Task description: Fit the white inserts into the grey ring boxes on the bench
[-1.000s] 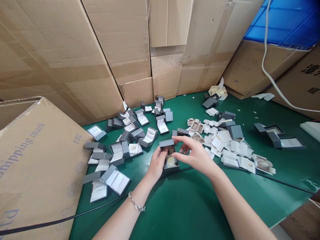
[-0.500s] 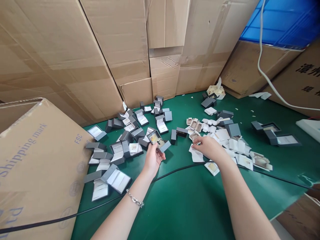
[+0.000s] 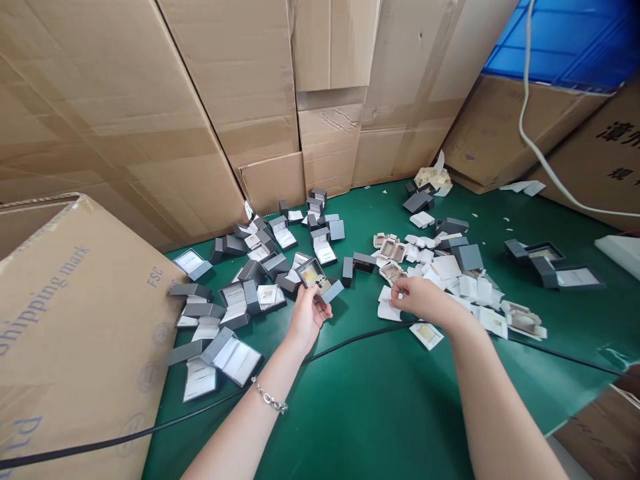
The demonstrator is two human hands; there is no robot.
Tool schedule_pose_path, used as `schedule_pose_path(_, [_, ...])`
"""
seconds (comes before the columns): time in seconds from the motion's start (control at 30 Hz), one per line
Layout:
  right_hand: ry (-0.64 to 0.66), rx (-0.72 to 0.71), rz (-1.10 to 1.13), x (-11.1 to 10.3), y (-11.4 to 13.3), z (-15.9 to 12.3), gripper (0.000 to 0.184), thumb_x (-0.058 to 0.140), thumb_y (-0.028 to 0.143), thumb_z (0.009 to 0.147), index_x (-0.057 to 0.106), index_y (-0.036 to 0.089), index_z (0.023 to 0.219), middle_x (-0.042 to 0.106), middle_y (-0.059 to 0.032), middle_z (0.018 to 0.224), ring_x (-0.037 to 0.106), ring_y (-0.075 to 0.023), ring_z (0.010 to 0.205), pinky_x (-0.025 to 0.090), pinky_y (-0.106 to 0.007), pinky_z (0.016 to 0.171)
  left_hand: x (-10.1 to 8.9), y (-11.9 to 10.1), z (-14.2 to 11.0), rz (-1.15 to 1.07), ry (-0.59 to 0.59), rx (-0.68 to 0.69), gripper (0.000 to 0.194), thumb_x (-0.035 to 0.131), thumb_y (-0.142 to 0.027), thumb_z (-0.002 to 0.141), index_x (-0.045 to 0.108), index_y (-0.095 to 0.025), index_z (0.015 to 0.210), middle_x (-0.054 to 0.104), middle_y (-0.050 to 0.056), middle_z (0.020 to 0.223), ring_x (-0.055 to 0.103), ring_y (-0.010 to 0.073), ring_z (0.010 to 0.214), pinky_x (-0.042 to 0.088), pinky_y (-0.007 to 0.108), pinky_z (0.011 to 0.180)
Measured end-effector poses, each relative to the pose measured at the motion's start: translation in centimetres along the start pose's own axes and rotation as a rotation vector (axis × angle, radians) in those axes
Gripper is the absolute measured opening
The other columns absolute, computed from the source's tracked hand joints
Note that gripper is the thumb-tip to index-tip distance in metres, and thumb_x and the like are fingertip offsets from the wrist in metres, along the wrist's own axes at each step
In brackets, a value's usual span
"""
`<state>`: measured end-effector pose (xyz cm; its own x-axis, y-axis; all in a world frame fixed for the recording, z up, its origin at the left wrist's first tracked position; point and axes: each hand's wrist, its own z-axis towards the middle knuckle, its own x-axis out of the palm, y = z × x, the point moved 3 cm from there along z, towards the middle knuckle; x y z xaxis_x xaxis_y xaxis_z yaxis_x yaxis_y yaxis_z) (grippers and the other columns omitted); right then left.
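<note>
My left hand (image 3: 311, 313) is closed around a small grey jewelry box (image 3: 320, 283), its lid open and tilted toward me. Inside the box I see a bare yellowish and dark patch. My right hand (image 3: 417, 300) has its fingers pinched at the edge of a white box insert (image 3: 387, 307); the fingertips partly cover it. Just beyond those fingers lies a cream insert tray (image 3: 392, 272). Below the hand, a white insert with a yellowish middle (image 3: 427, 335) rests by the black cable (image 3: 360, 339).
Many open grey boxes with white linings (image 3: 235, 307) cover the left of the green table (image 3: 350, 413). White inserts (image 3: 445, 269) are heaped at right, with grey boxes (image 3: 567, 273) farther right. Cardboard cartons (image 3: 225, 87) wall the back; another carton (image 3: 90, 320) stands left.
My right hand has drawn slightly back and right, from beside the cream tray to the white insert, which has shifted a little. The left hand keeps the box nearly still.
</note>
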<state>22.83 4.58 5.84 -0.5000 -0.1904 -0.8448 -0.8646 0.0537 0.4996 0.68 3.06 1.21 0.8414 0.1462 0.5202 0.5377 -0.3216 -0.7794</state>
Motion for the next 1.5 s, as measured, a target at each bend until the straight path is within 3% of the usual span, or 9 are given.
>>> schedule_pose_path(0.1, [-0.081, -0.049, 0.052, -0.9, 1.1, -0.3, 0.016, 0.058, 0.033, 0.068, 0.057, 0.021, 0.057, 0.048, 0.0022, 0.051, 0.042, -0.011, 0.042, 0.029, -0.022, 0.039, 0.1, -0.1, -0.1, 0.001, 0.01, -0.005, 0.025, 0.054, -0.036, 0.076, 0.043, -0.02, 0.091, 0.053, -0.004, 0.062, 0.051, 0.008, 0.046, 0.043, 0.02, 0.046])
schedule_pose_path(0.23, [-0.475, -0.135, 0.2, -2.3, 2.4, -0.7, 0.019, 0.056, 0.038, 0.073, 0.057, 0.021, 0.065, 0.051, 0.0004, 0.061, 0.045, -0.0122, 0.052, 0.035, -0.024, 0.046, 0.2, 0.0, -0.2, 0.033, 0.049, 0.014, 0.03, 0.054, -0.032, 0.075, 0.042, -0.022, 0.102, 0.056, -0.003, 0.07, 0.05, 0.0081, 0.049, 0.044, 0.021, 0.048])
schedule_pose_path(0.3, [-0.582, -0.126, 0.356, -2.1, 2.8, -0.8, 0.018, 0.057, 0.038, 0.073, 0.056, 0.021, 0.069, 0.055, -0.0007, 0.066, 0.048, -0.0123, 0.055, 0.038, -0.025, 0.049, 0.2, 0.1, -0.2, 0.062, 0.102, 0.029, 0.036, 0.054, -0.03, 0.075, 0.041, -0.023, 0.108, 0.057, -0.002, 0.074, 0.051, 0.0085, 0.053, 0.045, 0.022, 0.051])
schedule_pose_path(0.43, [-0.476, -0.161, 0.662, 0.0, 4.2, -0.8, 0.021, 0.061, 0.041, 0.072, 0.058, 0.02, 0.074, 0.058, -0.0003, 0.063, 0.049, -0.0117, 0.053, 0.041, -0.025, 0.048, 0.2, 0.5, -0.3, 0.121, 0.178, 0.038, 0.045, 0.054, -0.026, 0.073, 0.038, -0.025, 0.115, 0.058, 0.0, 0.086, 0.054, 0.0102, 0.064, 0.046, 0.022, 0.053])
schedule_pose_path(0.53, [-0.423, -0.236, 0.706, 1.2, 5.4, -1.2, 0.022, 0.06, 0.042, 0.073, 0.063, 0.02, 0.075, 0.063, -0.0022, 0.069, 0.053, -0.0124, 0.055, 0.045, -0.026, 0.052, 0.3, 0.6, -0.6, 0.139, 0.226, 0.017, 0.049, 0.055, -0.024, 0.071, 0.038, -0.026, 0.117, 0.057, 0.0, 0.09, 0.054, 0.0104, 0.066, 0.044, 0.021, 0.051])
schedule_pose_path(1.0, [-0.242, -0.488, 0.333, 2.7, 7.0, -1.6, 0.022, 0.043, 0.024, 0.085, 0.065, 0.023, 0.09, 0.069, -0.0025, 0.09, 0.062, -0.0154, 0.076, 0.049, -0.027, 0.068, 0.7, 0.5, -1.0, 0.238, 0.376, -0.013, 0.048, 0.05, -0.024, 0.074, 0.039, -0.027, 0.121, 0.056, 0.001, 0.097, 0.055, 0.0135, 0.075, 0.043, 0.021, 0.053])
schedule_pose_path(1.3, [-0.202, -0.522, 0.297, 3.1, 7.0, -1.5, 0.025, 0.04, 0.02, 0.085, 0.063, 0.023, 0.093, 0.068, -0.002, 0.093, 0.063, -0.0136, 0.082, 0.049, -0.025, 0.072, 0.7, 0.5, -1.1, 0.235, 0.409, -0.038, 0.046, 0.048, -0.023, 0.076, 0.038, -0.026, 0.121, 0.055, 0.002, 0.1, 0.054, 0.0149, 0.082, 0.044, 0.024, 0.06])
schedule_pose_path(1.5, [-0.165, -0.537, 0.254, 3.6, 7.1, -1.6, 0.028, 0.038, 0.013, 0.083, 0.062, 0.024, 0.094, 0.067, -0.0019, 0.097, 0.062, -0.014, 0.084, 0.049, -0.025, 0.072, 0.4, 0.7, -0.8, 0.244, 0.415, -0.063, 0.037, 0.051, -0.025, 0.072, 0.051, -0.019, 0.109, 0.058, 0.003, 0.095, 0.053, 0.0162, 0.08, 0.042, 0.026, 0.064])
